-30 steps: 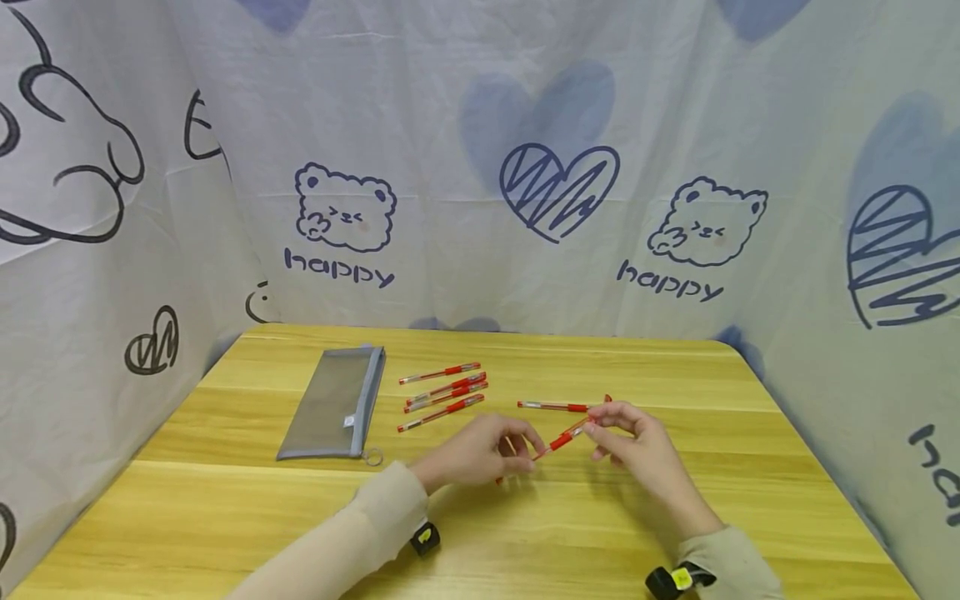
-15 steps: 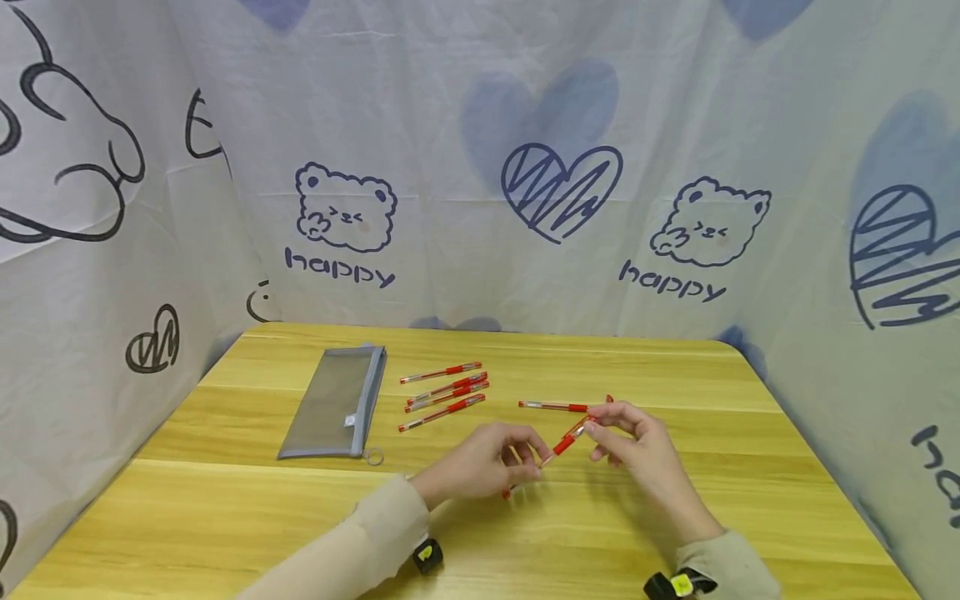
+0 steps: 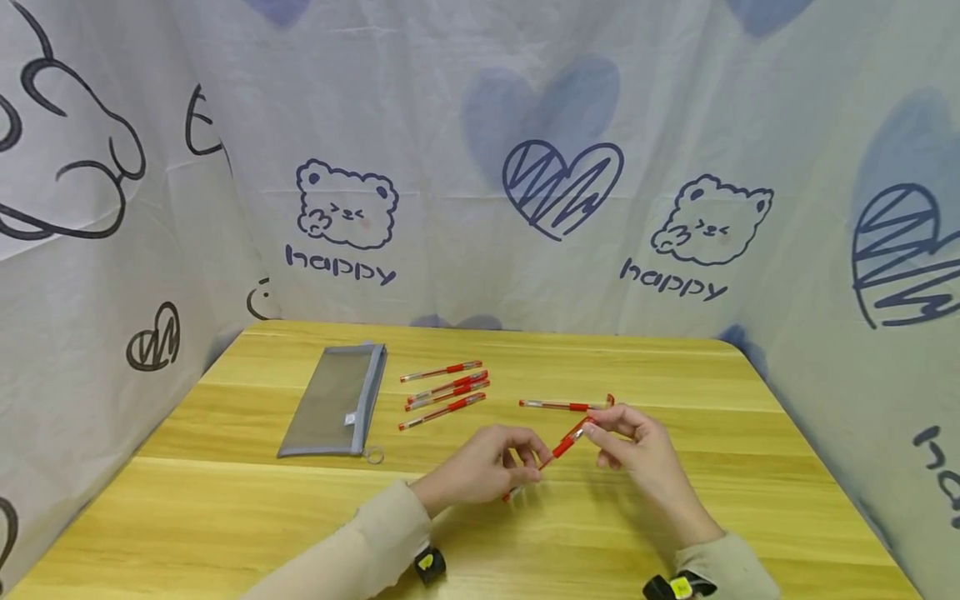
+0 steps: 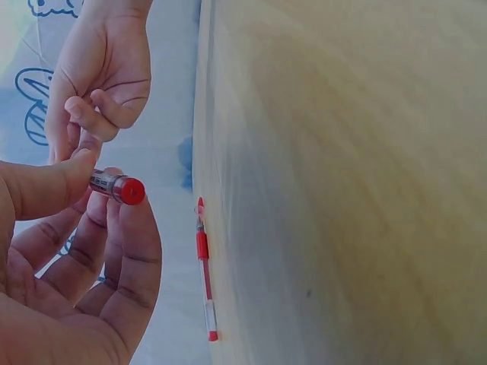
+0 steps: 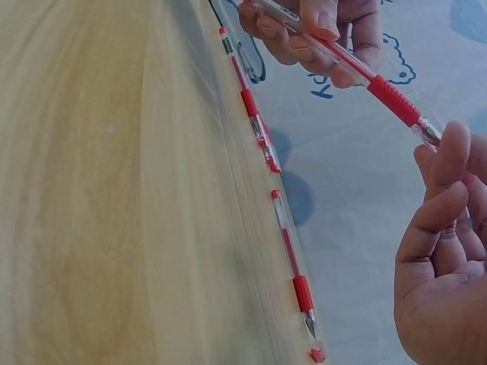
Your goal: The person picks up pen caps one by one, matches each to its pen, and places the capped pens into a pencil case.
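A clear gel pen with a red grip (image 3: 562, 447) slants between my two hands above the table. My left hand (image 3: 491, 468) pinches its barrel between thumb and fingers; its red end plug (image 4: 133, 192) faces the left wrist camera. At the pen's other end, my right hand (image 3: 641, 450) pinches around the metal tip, partly hidden by the fingers in the right wrist view. Just behind the right hand another red gel pen (image 3: 555, 405) lies on the table, a red-ended clear cap (image 5: 317, 352) at its tip.
Several red pens (image 3: 442, 412) lie roughly side by side left of centre. Left of them is a flat grey zip pouch (image 3: 326, 404) with a ring on its zipper (image 3: 374, 455). Patterned cloth (image 3: 450, 250) hangs behind the wooden table (image 3: 225, 517) and at both sides.
My left hand has shifted slightly right and toward me along with its end of the pen. My right hand has stayed nearly in place.
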